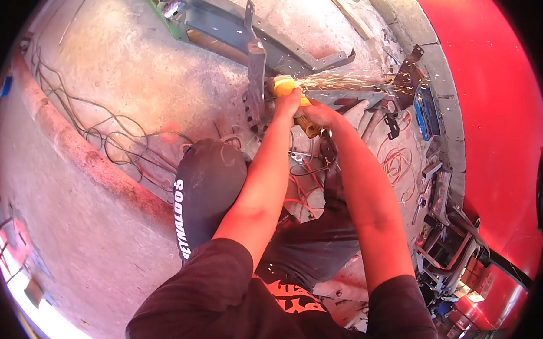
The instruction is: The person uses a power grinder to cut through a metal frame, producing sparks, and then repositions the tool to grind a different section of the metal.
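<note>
A yellow angle grinder (310, 128) is held in both hands in front of me, and sparks (348, 82) stream from its head to the right. My left hand (288, 102) is closed on the grinder near its yellow guard. Wrapped round the grinder's body, my right hand (320, 114) sits just behind and to the right of the left. The grinder's head is against or very near a dark metal bracket (256, 72) with holes; the exact contact point is lost in glare. Beyond it lies a long grey steel beam (220, 25).
Black cables (112, 132) coil on the concrete floor at left, beside a raised curb (84, 149). An orange cord (396, 163), a blue tool-like object (427, 112) and stacked metal frames (450, 250) lie at right. A red surface (498, 119) rises beyond the block edge.
</note>
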The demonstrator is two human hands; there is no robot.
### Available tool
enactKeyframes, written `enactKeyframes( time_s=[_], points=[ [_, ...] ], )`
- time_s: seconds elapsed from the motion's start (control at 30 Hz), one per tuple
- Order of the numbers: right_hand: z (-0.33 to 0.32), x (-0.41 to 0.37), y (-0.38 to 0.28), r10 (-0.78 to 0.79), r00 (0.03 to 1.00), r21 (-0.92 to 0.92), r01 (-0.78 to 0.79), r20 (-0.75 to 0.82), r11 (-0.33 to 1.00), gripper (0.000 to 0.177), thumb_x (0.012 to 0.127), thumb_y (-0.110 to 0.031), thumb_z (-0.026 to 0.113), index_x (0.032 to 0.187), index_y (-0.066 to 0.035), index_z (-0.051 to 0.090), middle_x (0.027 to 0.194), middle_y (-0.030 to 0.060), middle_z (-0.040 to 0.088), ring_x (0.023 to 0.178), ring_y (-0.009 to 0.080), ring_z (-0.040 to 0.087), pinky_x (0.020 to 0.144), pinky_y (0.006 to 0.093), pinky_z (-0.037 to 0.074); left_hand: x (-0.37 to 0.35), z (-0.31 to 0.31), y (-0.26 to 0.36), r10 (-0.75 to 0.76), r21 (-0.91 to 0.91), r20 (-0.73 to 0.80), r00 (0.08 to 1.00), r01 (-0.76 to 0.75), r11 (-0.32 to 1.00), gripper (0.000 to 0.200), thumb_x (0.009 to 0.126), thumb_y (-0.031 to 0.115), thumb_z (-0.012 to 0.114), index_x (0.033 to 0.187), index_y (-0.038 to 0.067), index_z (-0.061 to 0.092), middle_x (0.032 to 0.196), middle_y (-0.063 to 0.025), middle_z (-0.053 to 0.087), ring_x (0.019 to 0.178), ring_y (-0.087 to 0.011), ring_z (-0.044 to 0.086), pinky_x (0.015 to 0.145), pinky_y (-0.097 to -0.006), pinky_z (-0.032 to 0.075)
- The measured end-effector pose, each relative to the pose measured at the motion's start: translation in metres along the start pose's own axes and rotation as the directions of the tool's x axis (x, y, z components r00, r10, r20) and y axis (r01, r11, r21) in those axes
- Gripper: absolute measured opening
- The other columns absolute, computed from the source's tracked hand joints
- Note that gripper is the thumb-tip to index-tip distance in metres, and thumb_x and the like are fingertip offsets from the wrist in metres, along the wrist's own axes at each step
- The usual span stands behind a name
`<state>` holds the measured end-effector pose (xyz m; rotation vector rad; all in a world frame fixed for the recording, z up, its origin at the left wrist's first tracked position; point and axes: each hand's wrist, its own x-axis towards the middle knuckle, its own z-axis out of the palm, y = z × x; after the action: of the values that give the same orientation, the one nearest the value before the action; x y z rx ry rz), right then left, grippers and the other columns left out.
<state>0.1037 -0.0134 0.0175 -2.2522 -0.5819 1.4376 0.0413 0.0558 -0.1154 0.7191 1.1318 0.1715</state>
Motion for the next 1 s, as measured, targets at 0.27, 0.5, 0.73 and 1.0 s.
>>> enactKeyframes(
  time_s=[0.27,0.5,0.73,1.0],
  points=[
    [0.009,-0.015,-0.020,0.036,0.996,0.054,-0.041,0.076,0.998,0.070,0.079,-0.032,0.076,0.138,-0.002,0.056,0.115,0.0108,0.069,0.097,0.0202,0.066,0.083,0.0350,0.053,0.023,-0.012,-0.014,0.022,-0.001,0.005,1.000,-0.022,1.000,0.057,0.093,0.039,0.067,0.129,-0.005,0.063,0.117,-0.0167,0.070,0.099,-0.0250,0.070,0.082,-0.0373,0.056],
    [0.006,-0.008,-0.013,0.060,0.994,0.103,-0.070,0.093,0.992,0.060,0.077,-0.027,0.076,0.130,-0.003,0.061,0.108,0.0101,0.070,0.092,0.0211,0.065,0.079,0.0354,0.052,0.015,-0.003,-0.006,0.002,-0.032,0.016,1.000,-0.001,0.999,0.058,0.093,0.040,0.068,0.128,-0.005,0.063,0.115,-0.0169,0.071,0.098,-0.0251,0.071,0.082,-0.0376,0.056],
    [0.013,-0.024,0.008,-0.017,0.998,0.141,0.008,0.061,0.990,0.056,0.077,-0.027,0.075,0.127,-0.003,0.064,0.105,0.0099,0.070,0.088,0.0206,0.065,0.075,0.0351,0.051,-0.026,0.000,-0.005,0.053,0.163,-0.070,0.996,-0.041,0.986,0.065,0.090,0.046,0.068,0.125,-0.010,0.066,0.125,-0.0232,0.069,0.107,-0.0279,0.070,0.088,-0.0386,0.055],
    [0.012,-0.055,0.010,0.043,0.999,0.033,-0.043,0.005,0.999,0.060,0.077,-0.030,0.075,0.130,-0.004,0.063,0.105,0.0094,0.070,0.088,0.0201,0.065,0.075,0.0349,0.052,-0.050,0.003,-0.016,0.026,0.204,-0.043,0.999,-0.016,0.979,0.073,0.088,0.051,0.067,0.124,-0.013,0.065,0.126,-0.0273,0.068,0.112,-0.0307,0.070,0.090,-0.0398,0.054]
  ],
)
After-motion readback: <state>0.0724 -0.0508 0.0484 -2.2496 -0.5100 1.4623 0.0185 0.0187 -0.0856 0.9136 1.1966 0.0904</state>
